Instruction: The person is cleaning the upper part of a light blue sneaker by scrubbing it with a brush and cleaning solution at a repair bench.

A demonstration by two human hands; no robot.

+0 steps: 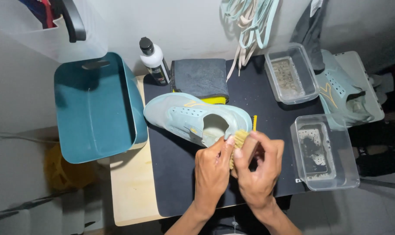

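Note:
A pale teal sneaker (184,115) without laces lies on its side on a black mat (180,178), toe pointing left. My left hand (211,169) touches the shoe's heel rim with its fingertips. My right hand (260,167) is closed around a brush with tan bristles (240,138), and the bristles press against the heel. A thin yellow stick (255,122) stands just behind the heel.
A teal tub (97,109) stands at the left, with a white bottle (155,61) with a black cap and a folded grey cloth (200,78) behind the shoe. Two clear plastic trays (323,152) sit at the right, near the second sneaker (343,93). Laces (249,21) hang on the wall.

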